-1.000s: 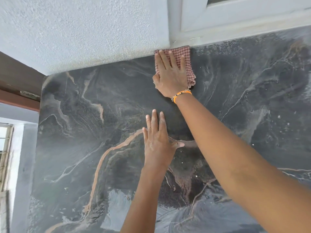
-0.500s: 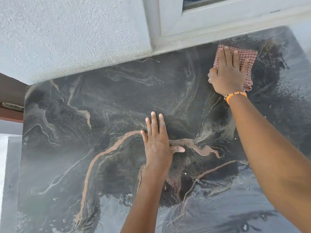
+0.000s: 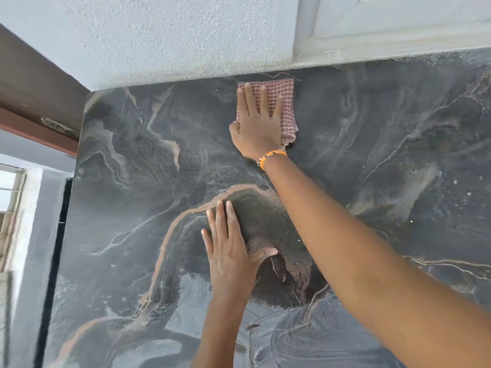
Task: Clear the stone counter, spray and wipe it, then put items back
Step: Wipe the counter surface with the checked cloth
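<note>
The dark stone counter [image 3: 138, 181] with pale and orange veins fills most of the view and looks wet near the front. My right hand [image 3: 256, 126] presses flat on a red-and-white checked cloth [image 3: 285, 102] at the counter's far edge, right against the wall. An orange band circles that wrist. My left hand [image 3: 229, 251] lies palm down on the bare stone nearer to me, fingers slightly apart, holding nothing.
A rough white wall [image 3: 159, 35] backs the counter, with a white window frame [image 3: 385, 27] at the upper right. The counter's left edge [image 3: 77, 181] drops off beside a brown door frame [image 3: 32, 102] and a lit window below it.
My right hand has slid the cloth leftward along the far edge, from the right part of the counter back toward the middle. My left hand stays planted on the stone.
</note>
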Motion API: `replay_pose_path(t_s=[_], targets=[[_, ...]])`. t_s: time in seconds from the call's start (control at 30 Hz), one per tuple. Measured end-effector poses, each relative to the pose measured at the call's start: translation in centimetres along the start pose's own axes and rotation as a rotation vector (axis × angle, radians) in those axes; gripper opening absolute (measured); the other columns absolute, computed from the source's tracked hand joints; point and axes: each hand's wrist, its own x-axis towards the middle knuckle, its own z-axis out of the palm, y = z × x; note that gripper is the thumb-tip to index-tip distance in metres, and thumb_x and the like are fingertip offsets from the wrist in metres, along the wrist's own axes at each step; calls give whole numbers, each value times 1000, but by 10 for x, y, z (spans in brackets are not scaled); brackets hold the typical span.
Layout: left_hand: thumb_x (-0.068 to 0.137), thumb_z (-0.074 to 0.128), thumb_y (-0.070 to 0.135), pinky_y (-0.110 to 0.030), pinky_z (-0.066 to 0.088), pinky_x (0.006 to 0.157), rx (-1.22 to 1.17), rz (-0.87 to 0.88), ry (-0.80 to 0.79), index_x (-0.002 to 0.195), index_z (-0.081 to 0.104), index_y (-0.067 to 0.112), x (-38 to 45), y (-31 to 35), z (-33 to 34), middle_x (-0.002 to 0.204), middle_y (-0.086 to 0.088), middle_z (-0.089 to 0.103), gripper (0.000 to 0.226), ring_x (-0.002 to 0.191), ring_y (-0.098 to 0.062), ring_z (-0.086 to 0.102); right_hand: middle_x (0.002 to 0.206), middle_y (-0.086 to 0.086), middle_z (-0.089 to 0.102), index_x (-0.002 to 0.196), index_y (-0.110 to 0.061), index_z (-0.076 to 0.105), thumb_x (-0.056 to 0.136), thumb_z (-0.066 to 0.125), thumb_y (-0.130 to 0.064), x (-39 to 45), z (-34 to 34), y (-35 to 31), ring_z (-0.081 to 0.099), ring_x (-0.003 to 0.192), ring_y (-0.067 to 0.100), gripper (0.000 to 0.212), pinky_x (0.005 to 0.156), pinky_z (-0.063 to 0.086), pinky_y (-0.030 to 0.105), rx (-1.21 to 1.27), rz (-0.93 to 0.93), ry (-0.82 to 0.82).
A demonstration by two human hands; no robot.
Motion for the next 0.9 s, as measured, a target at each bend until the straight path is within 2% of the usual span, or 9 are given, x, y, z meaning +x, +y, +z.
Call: replay_pose_path(t_s=[0.1,0.2,0.33,0.43,0.57,0.77,0.9], targets=[[53,29,87,-41,-7,116,-2,-83,7,148,-4,13,-14,-17,-6,158,-2,-7,125,134,-8,-27,161,1,4,151,-16,6,94,30,-40,7,10,-52,1,148,30,66,115,-3,58,-38,-157,-62],[47,16,92,-42,-8,115,-21,-130,5,148,-6,12,-27,-26,-8,158,-2,-11,131,134,-10,-29,161,-1,6,151,-18,7,95,30,-41,-15,18,-80,3,148,28,65,116,-1,57,-109,-392,-89],[47,20,92,-40,-7,116,-43,-126,-16,147,-5,11,-37,-20,-7,157,-3,-12,132,133,-11,-29,160,-4,13,151,-21,12,91,37,-39,-71,27,-69,10,147,23,67,117,4,52,-117,-613,-87],[52,38,81,-37,-9,116,-39,-81,-68,148,-7,12,-40,-8,-4,157,-1,-16,126,132,-10,-32,159,-5,15,150,-23,12,91,34,-42,-98,26,-29,13,147,22,66,118,4,51,-133,-623,-73],[61,53,70,-42,-5,116,-1,-32,-182,147,-11,13,-45,3,0,155,-2,-23,122,142,-20,-23,159,-10,11,150,-28,7,90,34,-45,-111,7,50,10,148,20,69,115,-1,60,-168,-412,-17],[66,57,65,-44,-4,116,59,-5,-196,146,-16,10,-48,4,2,154,-7,-26,121,143,-25,-21,160,-10,9,150,-33,8,91,40,-39,-145,-19,169,6,148,28,67,113,1,63,-73,133,60],[69,60,61,-47,0,116,55,10,-176,146,-13,7,-47,5,4,155,-10,-22,120,144,-27,-18,160,-3,10,150,-30,9,93,39,-33,-184,-15,172,8,146,34,65,112,4,67,-21,377,99]])
